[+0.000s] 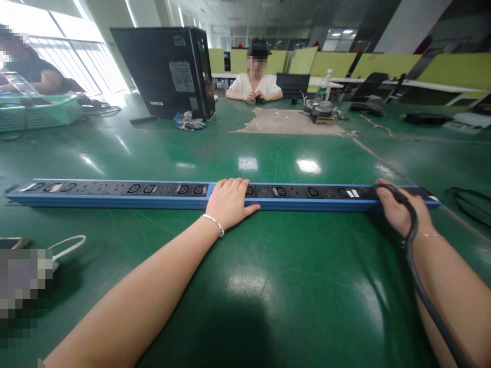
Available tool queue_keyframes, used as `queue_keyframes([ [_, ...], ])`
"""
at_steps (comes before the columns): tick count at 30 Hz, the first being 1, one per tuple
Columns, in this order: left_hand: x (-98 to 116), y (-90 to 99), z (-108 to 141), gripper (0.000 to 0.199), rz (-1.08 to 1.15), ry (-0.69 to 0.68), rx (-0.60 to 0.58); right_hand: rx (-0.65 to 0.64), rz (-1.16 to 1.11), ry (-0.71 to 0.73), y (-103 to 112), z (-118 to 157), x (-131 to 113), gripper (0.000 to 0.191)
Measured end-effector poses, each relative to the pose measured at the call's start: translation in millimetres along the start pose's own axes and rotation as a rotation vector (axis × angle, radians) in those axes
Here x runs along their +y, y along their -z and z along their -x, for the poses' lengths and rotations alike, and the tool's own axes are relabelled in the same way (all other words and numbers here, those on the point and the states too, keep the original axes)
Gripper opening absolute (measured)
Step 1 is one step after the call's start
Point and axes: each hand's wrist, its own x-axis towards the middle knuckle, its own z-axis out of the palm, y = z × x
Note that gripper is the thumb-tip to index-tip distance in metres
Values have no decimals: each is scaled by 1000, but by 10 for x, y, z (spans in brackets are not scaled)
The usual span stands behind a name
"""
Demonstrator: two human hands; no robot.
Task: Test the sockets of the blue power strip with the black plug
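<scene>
A long blue power strip (pixel 176 203) with a row of black sockets lies across the green table in front of me. My left hand (pixel 229 202) rests flat over its middle, fingers stretched across the sockets and thumb out to the right. Near the strip's right end, my right hand (pixel 406 209) is closed around a black power cord (pixel 413 240). The cord curves from the fingers down over my forearm and out at the bottom right. Whatever end of the cord is inside the fingers is hidden.
Behind the strip stand a black computer tower (pixel 164 71) and a pair of gloves (pixel 189 121). A person (pixel 254 87) sits opposite. A green basket (pixel 42 112) is at left, a plastic bottle (pixel 324 87) at the back, and a black cable (pixel 470 204) at right.
</scene>
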Motion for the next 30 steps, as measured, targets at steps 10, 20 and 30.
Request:
queue_keyframes([
  [10, -3, 18, 3, 66, 3, 2, -19, -27, 2, -8, 21, 70, -73, 53],
  [20, 4, 20, 6, 65, -2, 0, -10, -44, 58, -58, -1, 107, -55, 52],
  [30, -1, 18, 0, 65, -3, -4, -4, 120, -156, -79, -63, 123, -107, 43],
])
